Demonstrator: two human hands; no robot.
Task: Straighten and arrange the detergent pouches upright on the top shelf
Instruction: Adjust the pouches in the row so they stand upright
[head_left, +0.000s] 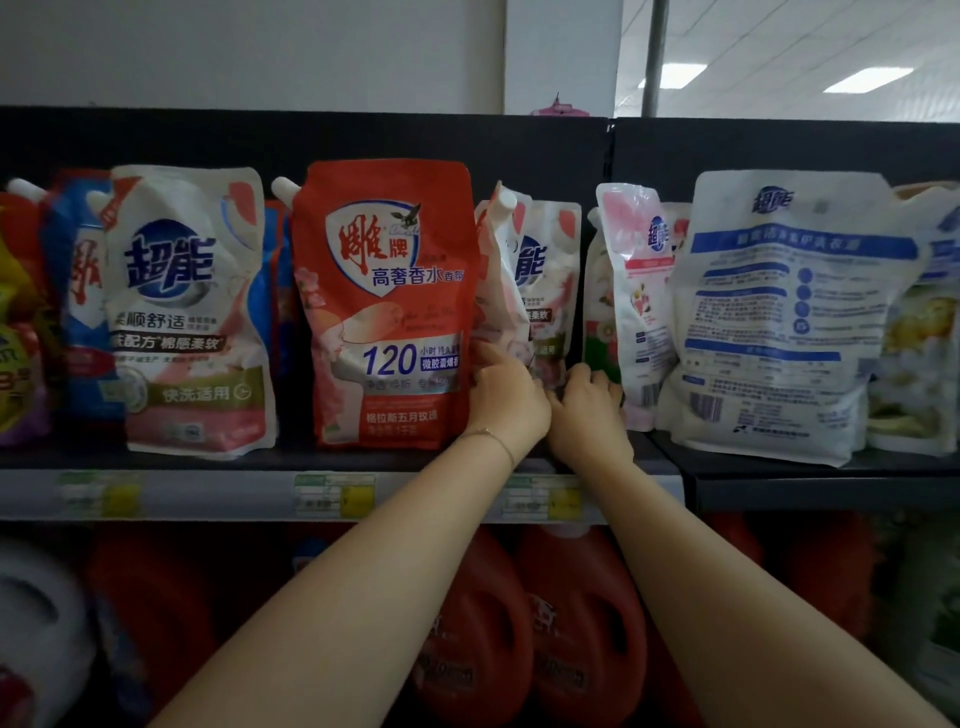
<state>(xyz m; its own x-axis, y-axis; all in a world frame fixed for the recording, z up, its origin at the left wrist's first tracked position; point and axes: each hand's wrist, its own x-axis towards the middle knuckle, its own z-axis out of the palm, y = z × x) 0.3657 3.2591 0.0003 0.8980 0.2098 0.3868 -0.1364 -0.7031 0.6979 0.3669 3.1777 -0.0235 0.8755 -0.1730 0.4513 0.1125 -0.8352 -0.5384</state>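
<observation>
Up top, the dark shelf (156, 460) carries a row of standing pouches: a big white pouch (779, 312) turned back-out at the right and a red pouch (384, 312) at centre. Just right of the red one, a white-and-pink pouch (498, 301) stands twisted and leaning. Your left hand (506, 400) and right hand (589, 410) curl their fingers around its lower part.

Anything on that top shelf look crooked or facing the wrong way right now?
Yes. The white-pink pouch that the left hand pinches near its base is twisted edge-on and leans toward the red pouch. Farther right, the big white pouch stands with its back label outward, slightly tilted.
</observation>
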